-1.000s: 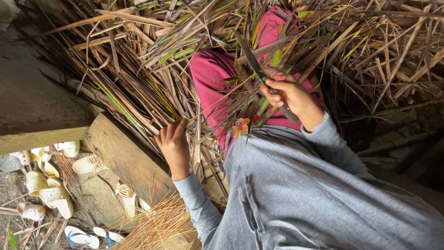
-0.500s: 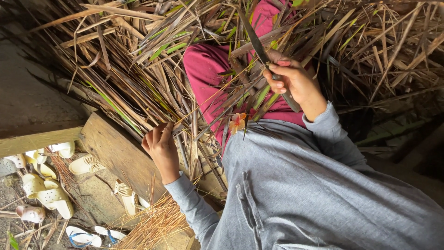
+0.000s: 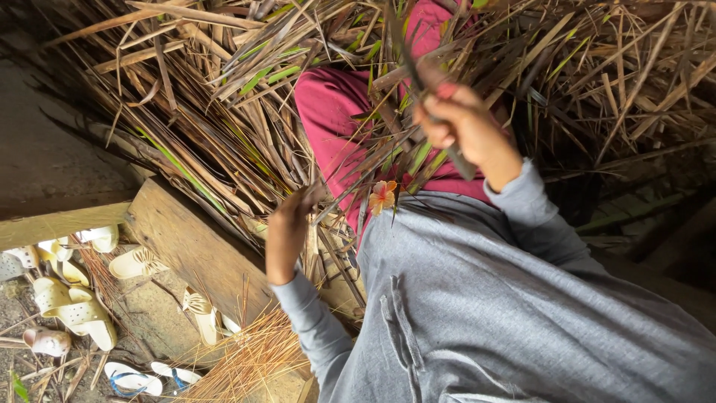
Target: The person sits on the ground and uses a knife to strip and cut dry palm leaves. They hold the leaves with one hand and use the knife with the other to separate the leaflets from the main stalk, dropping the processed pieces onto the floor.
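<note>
My left hand is closed around thin dried leaf strips at the edge of a big heap of dried and green long leaves. My right hand, blurred by motion, grips a knife whose dark blade points up into the leaves over my lap. The knife's grey handle sticks out below the fist. I wear a grey hooded top and magenta trousers. A small orange flower lies on my lap between the hands.
A worn wooden plank runs diagonally under the heap. Several pale sandals and a blue-strapped pair lie on the ground at lower left. A bundle of fine straw sits by my left elbow. More dry leaves pile up on the right.
My left hand went from spread fingers to a closed grip on leaf strips and shifted right. My right hand lifted slightly with the knife.
</note>
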